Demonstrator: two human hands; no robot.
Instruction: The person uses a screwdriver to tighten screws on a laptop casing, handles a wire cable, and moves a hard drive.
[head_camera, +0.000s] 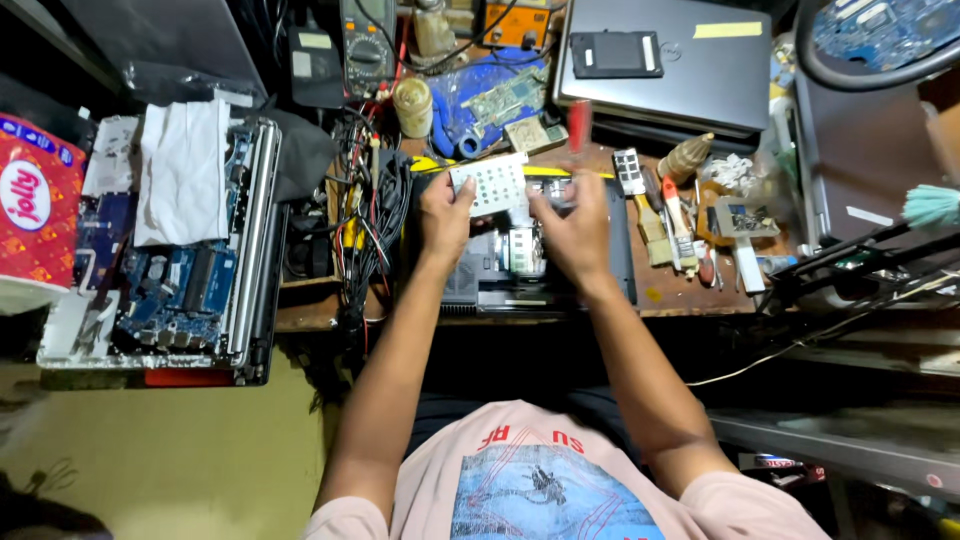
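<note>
An opened laptop (520, 262) lies flat on the cluttered bench (690, 290), steady between both forearms. The left hand (444, 215) pinches a small white perforated plate (488, 183), tilted up off the chassis for access. The right hand (570, 228) curls downward over the internals; its grip is hidden.

At the left of my view lies an opened laptop (190, 280) under a white cloth (183, 170); a multimeter (368, 45) sits top centre, closed grey laptops (690, 80) upper right.
</note>
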